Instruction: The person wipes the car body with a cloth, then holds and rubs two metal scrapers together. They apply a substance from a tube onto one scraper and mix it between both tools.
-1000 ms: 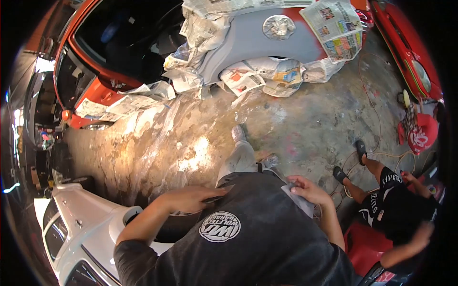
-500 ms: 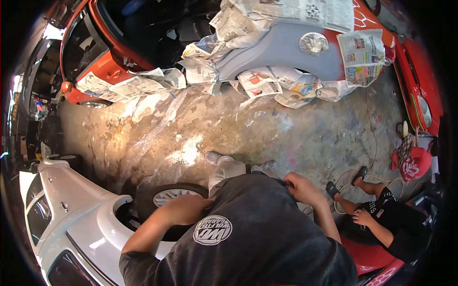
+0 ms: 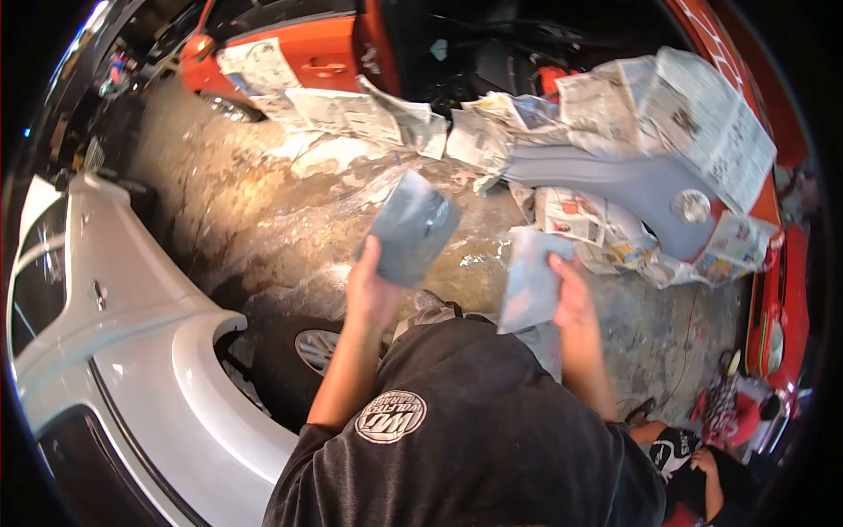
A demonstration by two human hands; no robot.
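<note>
My left hand (image 3: 373, 285) grips a dark grey, rectangular sheet (image 3: 411, 230) by its lower left edge, thumb laid over its face. A paler grey sheet (image 3: 529, 279) is pinched at its right edge by my right hand (image 3: 572, 294). Both are held up in front of my body, apart from each other, with light glinting on the left one. Whether they are sandpaper or some other material cannot be made out. Beyond them stands an orange car with a grey, primer-coloured rear panel (image 3: 606, 171), bordered by newspaper (image 3: 702, 114).
A white car (image 3: 167, 325) is close on my left, with a loose wheel (image 3: 312, 347) beside it. Another person (image 3: 702, 465) sits low at the right, near a red cap (image 3: 733, 417). Stained concrete floor (image 3: 290, 211) lies between the cars; a red car (image 3: 781, 307) is at far right.
My hands have risen from my waist to in front of me, and each now shows a grey sheet. The view has turned left, so the orange car appears farther right.
</note>
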